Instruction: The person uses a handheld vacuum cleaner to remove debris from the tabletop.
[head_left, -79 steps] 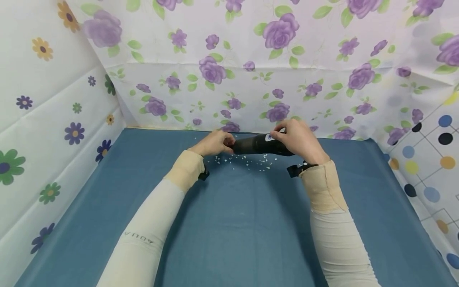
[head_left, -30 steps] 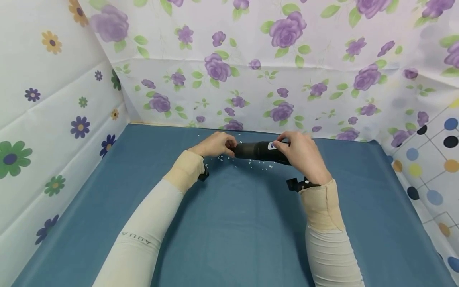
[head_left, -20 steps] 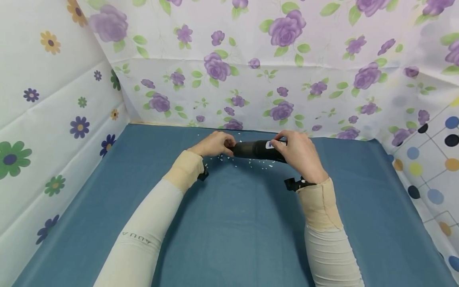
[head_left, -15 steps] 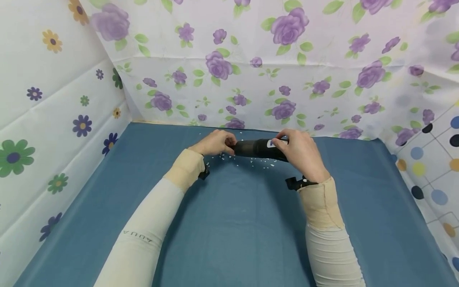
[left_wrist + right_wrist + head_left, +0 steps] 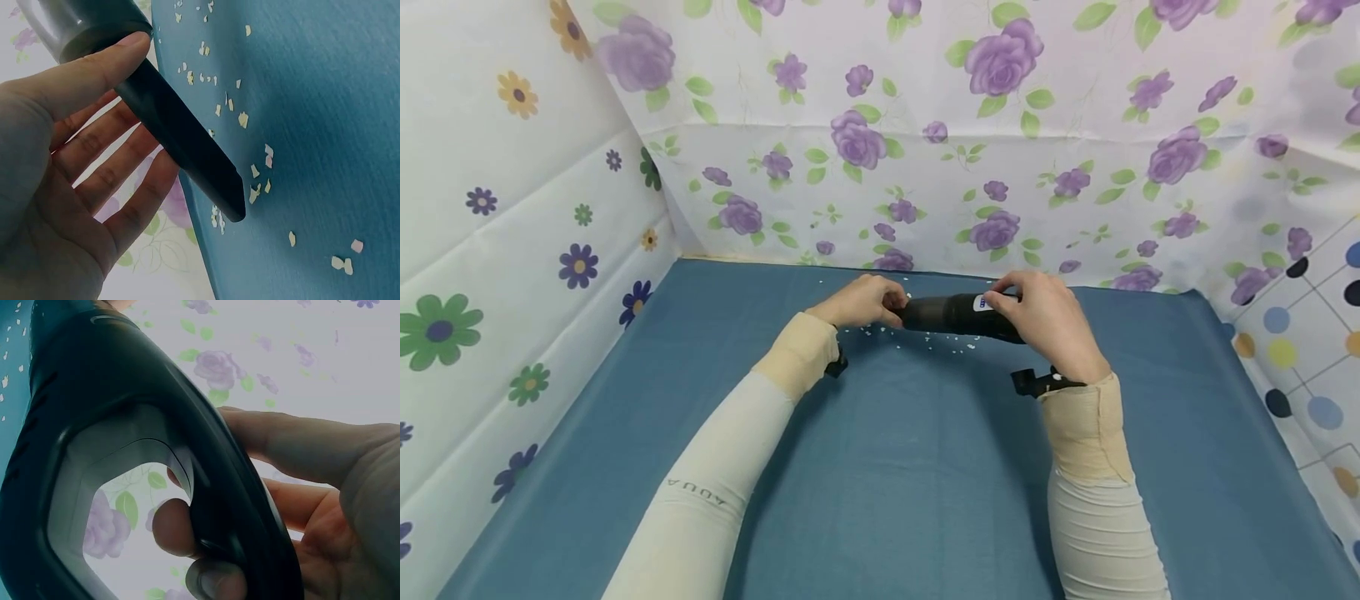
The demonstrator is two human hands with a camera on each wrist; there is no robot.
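A black handheld vacuum cleaner (image 5: 955, 317) with a smoky clear front lies across both hands, held above scattered pale paper bits (image 5: 243, 119). My left hand (image 5: 861, 302) pinches its front end, thumb on one side and fingers on the other, where the narrow crevice nozzle (image 5: 181, 134) joins. In the left wrist view the nozzle tip angles down over the blue cloth among the bits. At the other end my right hand (image 5: 1048, 323) grips the loop handle (image 5: 244, 487), with fingertips curled through its opening. A white label (image 5: 982, 302) shows beside the right thumb.
Blue cloth (image 5: 880, 483) covers the table. A white sheet with purple roses (image 5: 857, 137) hangs along its back edge, close behind the hands. Patterned sheets stand at left (image 5: 527, 292) and right (image 5: 1300, 342).
Since the first frame, the right hand and the vacuum's handle end have come a little nearer me. The left hand stays almost in place. The head view has shifted slightly.
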